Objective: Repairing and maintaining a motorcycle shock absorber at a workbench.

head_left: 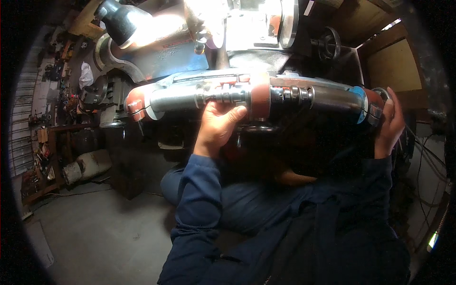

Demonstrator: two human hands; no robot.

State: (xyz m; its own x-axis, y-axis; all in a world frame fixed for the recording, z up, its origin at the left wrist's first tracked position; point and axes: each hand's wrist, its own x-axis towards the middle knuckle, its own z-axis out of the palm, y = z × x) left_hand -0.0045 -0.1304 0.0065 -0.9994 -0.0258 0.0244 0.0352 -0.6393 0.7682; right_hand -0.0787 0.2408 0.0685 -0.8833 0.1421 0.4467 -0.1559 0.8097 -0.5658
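A long machine spindle assembly runs across the view, with a bright steel bar [175, 98] on the left and another steel cylinder [335, 102] on the right. My left hand [216, 128] wraps from below around the ringed metal collar [227, 92] left of the centre, thumb in front and fingertips partly hidden behind it. At the far right end my right hand [390, 123] curls round the rim of a handwheel [381, 92], beside a red end bracket [374, 104]. A red centre bracket [260, 97] stands between the two cylinders.
A black lamp [124, 23] hangs at the upper left, and its glare washes out the machine head. Another handwheel [329, 43] sits at the back right. Shelves of tools [45, 166] line the left wall. Cables [422, 161] hang on the right.
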